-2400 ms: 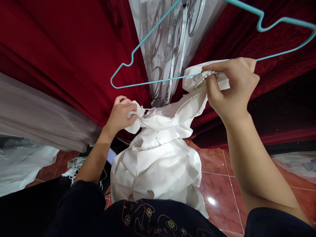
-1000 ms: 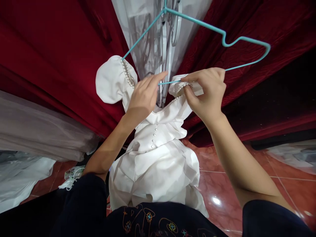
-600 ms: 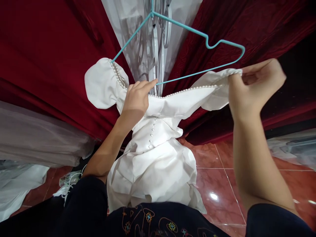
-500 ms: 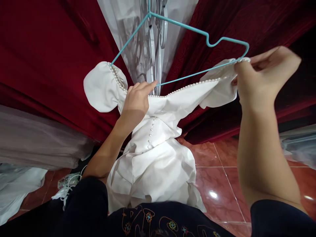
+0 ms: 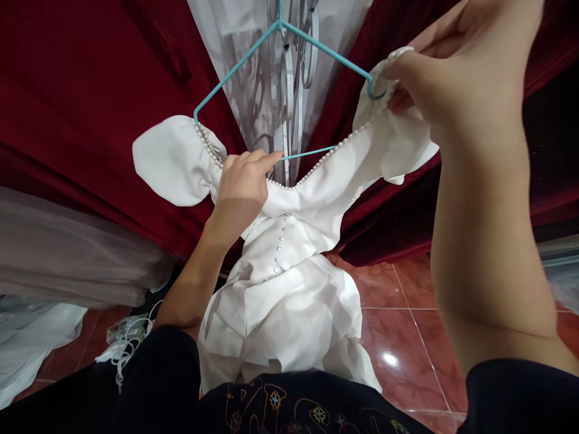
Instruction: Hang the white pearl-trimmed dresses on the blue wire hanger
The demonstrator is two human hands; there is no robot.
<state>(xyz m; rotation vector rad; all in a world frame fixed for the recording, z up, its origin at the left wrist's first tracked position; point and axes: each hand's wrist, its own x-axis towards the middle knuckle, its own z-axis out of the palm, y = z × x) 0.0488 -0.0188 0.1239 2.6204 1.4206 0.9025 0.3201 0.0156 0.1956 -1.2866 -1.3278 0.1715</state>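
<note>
A white dress (image 5: 298,307) with puff sleeves, a pearl-trimmed neckline and a row of small buttons hangs in front of me. A light-blue hanger (image 5: 239,65) sits inside its neckline, with the left sleeve (image 5: 165,160) over its left end. My left hand (image 5: 244,187) is closed on the neckline and the hanger's lower bar, left of the middle. At the upper right, my right hand (image 5: 465,72) pinches the pearl edge of the right sleeve (image 5: 409,135), beside the hanger's notch. The hanger's right end is hidden behind the sleeve and hand.
Dark red curtains (image 5: 81,90) hang on both sides of a white drape (image 5: 235,54) with white metal scrollwork (image 5: 289,90). Pale fabric (image 5: 67,253) and a white cord (image 5: 129,346) lie at the left. Below is a red tiled floor (image 5: 398,337).
My right hand has moved up and inward with the right sleeve, which now covers the hanger's right end. My left hand has stayed nearly in place on the neckline.
</note>
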